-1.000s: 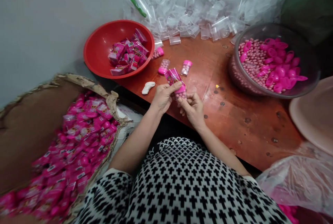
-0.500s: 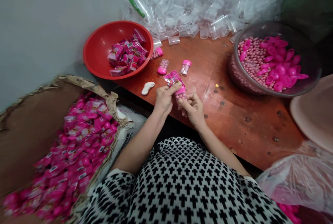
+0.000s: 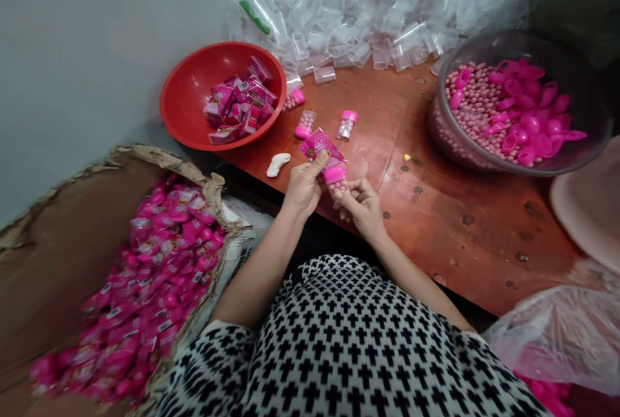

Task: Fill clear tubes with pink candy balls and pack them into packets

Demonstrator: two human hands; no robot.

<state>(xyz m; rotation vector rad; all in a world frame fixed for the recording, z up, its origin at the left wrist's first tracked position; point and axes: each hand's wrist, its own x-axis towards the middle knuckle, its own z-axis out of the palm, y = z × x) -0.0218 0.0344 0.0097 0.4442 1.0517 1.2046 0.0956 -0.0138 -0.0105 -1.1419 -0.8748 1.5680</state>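
Head camera looks down at two bare hands held just above the near edge of a reddish-brown tabletop (image 3: pixel 450 223). The left hand (image 3: pixel 304 188) is half closed, its thumb pressing a pink printed sachet (image 3: pixel 320 146) against the fingers behind it. The right hand (image 3: pixel 363 207) is curled into a tight pinch, its fingertips (image 3: pixel 349 190) gripping a clear plastic tube (image 3: pixel 338 186) that has a pink cap and is filled with pink candy balls. The sachet's lower end touches that cap, directly over the near edge of the tabletop.

Just past the hands, three filled tubes (image 3: pixel 305 124) lie on the tabletop, with a small white lump (image 3: pixel 278 164) beside them (too plain to identify). Toward its far edge sits a red plastic bowl (image 3: pixel 181 91) piled with pink sachets (image 3: pixel 237 104). A heap of empty clear tubes (image 3: pixel 368 10) is banked along that far edge. At the tabletop's right end, a clear bowl (image 3: pixel 450 139) holds loose pink candy balls (image 3: pixel 472 97) and pink caps (image 3: pixel 530 123).

Left of the tabletop, a torn cardboard box (image 3: pixel 62 262) overflows with more sachets (image 3: pixel 165 255). Off its right corner are a pale pink basin (image 3: pixel 588 210) and a crumpled plastic bag (image 3: pixel 557 339). Below the near edge shows the person's black-and-white cross-patterned top (image 3: pixel 339 339).
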